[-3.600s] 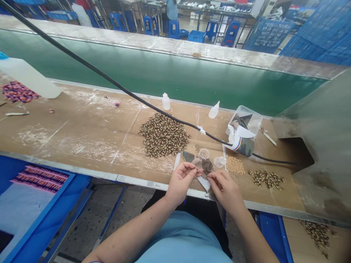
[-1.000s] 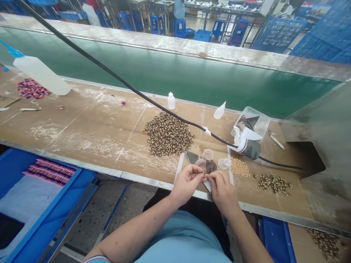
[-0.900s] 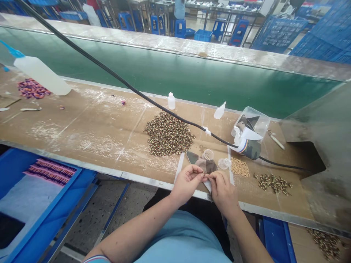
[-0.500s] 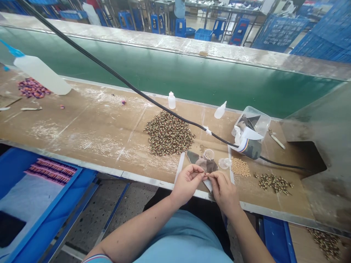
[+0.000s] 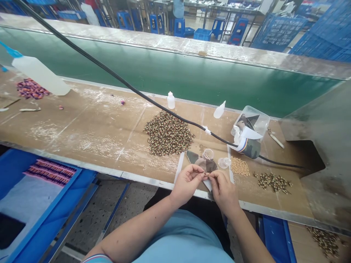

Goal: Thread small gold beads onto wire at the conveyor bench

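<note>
My left hand (image 5: pixel 185 182) and my right hand (image 5: pixel 223 190) meet at the near edge of the brown bench (image 5: pixel 90 128), fingertips pinched together on a tiny brownish piece (image 5: pixel 206 175). What exactly it is stays too small to make out. Just beyond the fingers lie a dark patterned scrap (image 5: pixel 204 163) and two small clear cups (image 5: pixel 208 154). A big heap of small brown patterned pieces (image 5: pixel 168 134) lies further back. To the right sit a small pile of tan beads (image 5: pixel 239 166) and a scatter of patterned pieces (image 5: pixel 272 181).
A black cable (image 5: pixel 115 77) crosses the bench diagonally. Two small white dropper bottles (image 5: pixel 170 100) stand near a green conveyor belt (image 5: pixel 164 73). A clear tub with camouflage tape (image 5: pixel 248 133) lies on the right, a large squeeze bottle (image 5: pixel 38 75) at far left, blue crates (image 5: pixel 41 190) below.
My hands have drawn closer together since the earliest frame, so that the fingertips now touch. Over the last second they have hardly moved.
</note>
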Available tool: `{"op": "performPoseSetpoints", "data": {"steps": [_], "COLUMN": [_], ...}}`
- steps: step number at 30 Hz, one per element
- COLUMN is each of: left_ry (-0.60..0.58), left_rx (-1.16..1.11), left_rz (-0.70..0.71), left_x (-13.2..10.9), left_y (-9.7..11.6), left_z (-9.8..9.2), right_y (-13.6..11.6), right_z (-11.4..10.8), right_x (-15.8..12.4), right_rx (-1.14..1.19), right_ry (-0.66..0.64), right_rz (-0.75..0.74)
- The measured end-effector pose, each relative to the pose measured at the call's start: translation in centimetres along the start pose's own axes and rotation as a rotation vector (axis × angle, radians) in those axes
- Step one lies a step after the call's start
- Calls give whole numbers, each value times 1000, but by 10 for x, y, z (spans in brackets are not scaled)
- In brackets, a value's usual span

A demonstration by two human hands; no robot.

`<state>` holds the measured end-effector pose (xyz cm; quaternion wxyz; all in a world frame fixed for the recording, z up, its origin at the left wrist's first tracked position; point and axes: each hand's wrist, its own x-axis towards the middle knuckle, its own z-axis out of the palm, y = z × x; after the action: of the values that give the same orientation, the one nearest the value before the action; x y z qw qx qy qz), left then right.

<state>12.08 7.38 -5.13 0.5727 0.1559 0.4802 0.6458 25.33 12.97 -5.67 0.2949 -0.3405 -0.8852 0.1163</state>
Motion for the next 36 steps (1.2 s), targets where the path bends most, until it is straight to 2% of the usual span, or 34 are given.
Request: {"op": "performPoseSetpoints", "data": {"steps": [8,20,30,36], "left_ry": [2,-1,-160,-222], "left_rx": [-14,-58,-51,-37], "left_rz": [-6,-64,-264,-313], "left_x": [1,2,4,5], "left_y": [-2,4,19,24], "left_z": [-2,1,-9,-11], "right_y": [0,8,3,4], "right_z": [2,-2,-3,-4], "right_x": [-1,-2,4,3], "right_rx": [-50,139,368,407], "right_ry": [16,-36,-32,-68], "right_rz": [-22,48,57,19]}}
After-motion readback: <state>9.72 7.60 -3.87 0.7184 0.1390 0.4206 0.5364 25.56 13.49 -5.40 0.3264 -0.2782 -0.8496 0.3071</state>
